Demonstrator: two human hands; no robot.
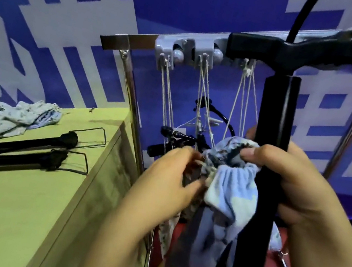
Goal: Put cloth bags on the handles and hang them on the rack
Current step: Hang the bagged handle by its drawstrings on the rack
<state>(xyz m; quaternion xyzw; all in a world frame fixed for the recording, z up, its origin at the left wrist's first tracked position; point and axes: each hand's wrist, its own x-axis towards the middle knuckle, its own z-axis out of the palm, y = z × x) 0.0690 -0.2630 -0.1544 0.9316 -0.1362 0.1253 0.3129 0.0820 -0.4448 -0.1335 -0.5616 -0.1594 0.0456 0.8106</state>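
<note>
A light blue patterned cloth bag (231, 190) is bunched against a tall black handle (275, 118) that stands upright in front of me. My right hand (290, 184) grips the black handle and pinches the bag's top edge against it. My left hand (175, 173) pinches the bag's gathered opening at its left side. Behind stands the metal rack (137, 40) with grey hooks (184, 52), and white strings (167, 94) hang from the hooks. What hangs on the strings below is hidden by my hands.
A wooden table (26, 189) is on the left, with two more black handles (26, 149) and a heap of cloth bags (13, 114) on it. A black cable (301, 14) runs up at the top. Red floor shows below the rack.
</note>
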